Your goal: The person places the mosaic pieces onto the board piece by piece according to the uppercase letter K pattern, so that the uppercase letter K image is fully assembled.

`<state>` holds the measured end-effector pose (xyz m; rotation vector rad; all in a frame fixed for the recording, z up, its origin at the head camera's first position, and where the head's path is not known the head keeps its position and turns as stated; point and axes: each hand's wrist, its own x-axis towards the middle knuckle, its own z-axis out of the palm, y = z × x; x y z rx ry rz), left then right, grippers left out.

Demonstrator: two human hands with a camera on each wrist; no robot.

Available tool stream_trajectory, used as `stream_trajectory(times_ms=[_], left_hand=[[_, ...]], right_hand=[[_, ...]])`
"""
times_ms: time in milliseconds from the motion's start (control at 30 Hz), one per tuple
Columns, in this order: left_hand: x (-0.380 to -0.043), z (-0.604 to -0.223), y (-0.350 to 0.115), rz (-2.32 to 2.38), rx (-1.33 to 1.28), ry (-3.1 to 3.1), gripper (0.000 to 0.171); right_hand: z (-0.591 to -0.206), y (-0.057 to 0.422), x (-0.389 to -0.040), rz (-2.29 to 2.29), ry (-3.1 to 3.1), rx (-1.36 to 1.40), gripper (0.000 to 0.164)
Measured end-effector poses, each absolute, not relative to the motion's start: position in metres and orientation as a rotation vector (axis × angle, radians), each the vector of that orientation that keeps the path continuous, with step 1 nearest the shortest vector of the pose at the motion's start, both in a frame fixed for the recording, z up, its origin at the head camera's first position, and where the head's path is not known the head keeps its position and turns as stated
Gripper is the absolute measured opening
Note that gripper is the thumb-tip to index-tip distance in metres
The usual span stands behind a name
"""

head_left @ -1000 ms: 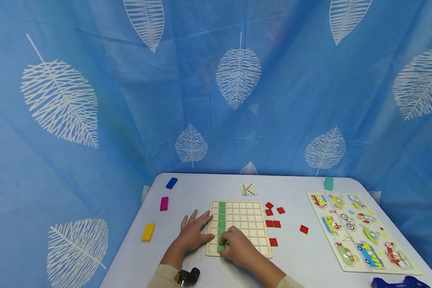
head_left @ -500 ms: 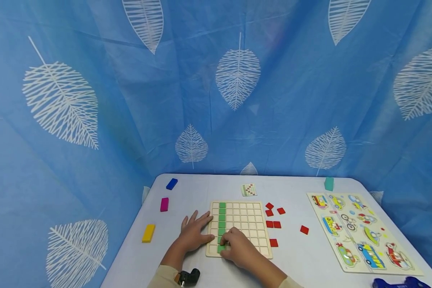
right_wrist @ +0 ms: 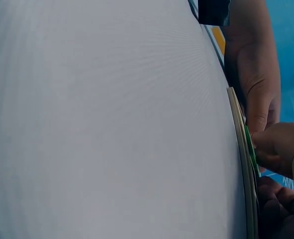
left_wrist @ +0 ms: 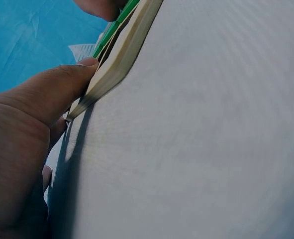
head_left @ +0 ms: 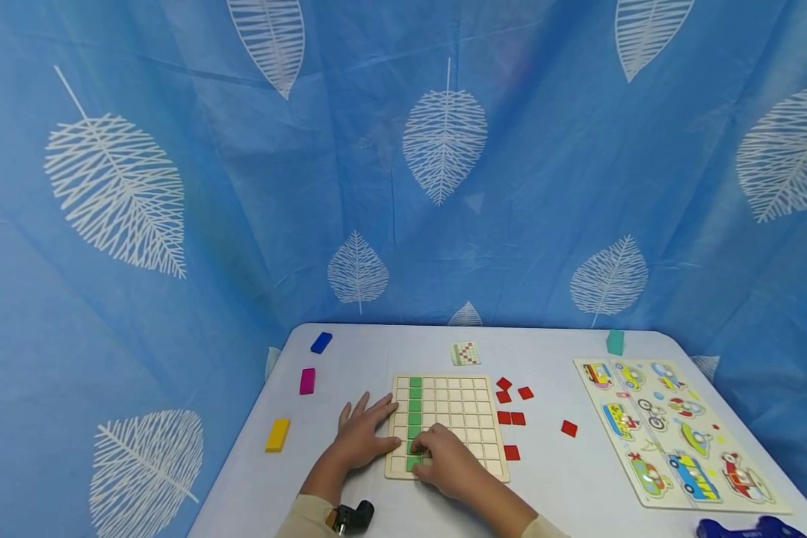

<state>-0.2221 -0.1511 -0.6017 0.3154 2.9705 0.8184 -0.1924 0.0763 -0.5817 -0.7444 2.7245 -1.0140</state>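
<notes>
A square wooden grid board lies on the table, with a column of green square tiles in its second column from the left. My left hand rests at the board's left edge, fingers spread, the thumb touching the rim in the left wrist view. Over the lower left of the board, my right hand has curled fingers and pinches a green tile at the near end of the column. In the right wrist view, the right thumb touches green just above the board's edge; the fingertips partly hide the tile.
Several loose red tiles lie right of the board. A small pattern card lies behind it. Blue, magenta and yellow blocks stand at left. A vehicle picture puzzle and a teal block are at right.
</notes>
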Motion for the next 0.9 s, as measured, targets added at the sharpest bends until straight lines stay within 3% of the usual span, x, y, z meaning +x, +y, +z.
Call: stream_trajectory(times_ms=[267, 467, 900], left_hand=[[-0.222, -0.600, -0.152, 0.837, 0.320, 2.938, 0.075], [-0.224, -0.601, -0.153, 0.847, 0.315, 2.936, 0.075], [-0.223, -0.600, -0.152, 0.849, 0.311, 2.926, 0.075]], right_hand=[[-0.578, 0.099, -0.205, -1.263, 2.742, -0.672, 0.015], [-0.573, 0.134, -0.224, -1.316, 2.869, -0.437, 0.015], [-0.580, 0.217, -0.248, -1.187, 2.911, 0.019, 0.034]])
